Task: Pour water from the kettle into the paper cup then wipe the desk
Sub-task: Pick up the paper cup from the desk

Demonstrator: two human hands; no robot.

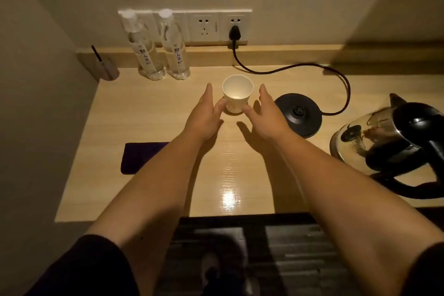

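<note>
Hands frame the paper cup (237, 93): your left hand (205, 115) sits at its 8 o'clock and your right hand (263, 116) at its 4 o'clock, fingers straight and spread loose, thumbs touching the cup's lower wall on either side without closing around it. The cup stands upright and open on the tabletop (153, 113), toward the back and roughly central. At its 3 o'clock, just beside your right hand, lies the black kettle base (299, 114), its cord (288, 70) looping back to a plug in the wall socket (234, 31) at 12 o'clock. The kettle (394, 137) is off the base, standing well apart at 4 o'clock, close to the right edge of view; its dark handle reaches toward the near rim of the tabletop. Two clear water bottles (159, 48) stand side by side at 11 o'clock against the raised back ledge, near the cup but not touching it. A dark cloth (141, 157) lies flat at 7 o'clock, partly under your left forearm, with bare wood between it and the left wall. You have open surface between your forearms, running down to the near edge at 6 o'clock, where a light glare shows. A small holder with a dark stick (105, 67) occupies the far left corner.
</note>
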